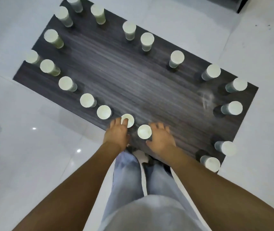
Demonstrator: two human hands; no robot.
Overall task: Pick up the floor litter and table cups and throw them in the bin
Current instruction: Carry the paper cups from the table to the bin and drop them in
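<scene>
**Both hands at two cups on the near edge of the worktop**

A pale tiled floor (33, 164) fills the view around a dark wood-grain worktop (133, 77), seen from above. White paper cups stand upright around its edge in a loose ring: a row along the left side (67, 83), several along the far side (147, 39), and more down the right end (235, 108). The middle of the worktop is bare wood with a faint whitish smear (206, 97) near the right end. Below the near edge show the person's light trousers (128, 177) and dark shoes.

The left hand (117, 134) reaches over the near edge to a cup (128, 120); its fingers (125, 121) curl over the rim, one tip inside the mouth, the thumb side hidden. The right hand (161, 139) lies just right of a second cup (144, 131), fingers loosely spread above the wood, the thumb low beside the cup's side. Whether it touches the cup cannot be told. The two cups stand near each other but apart, and the next cup (104, 112) in the left row is just beside the left hand.
</scene>
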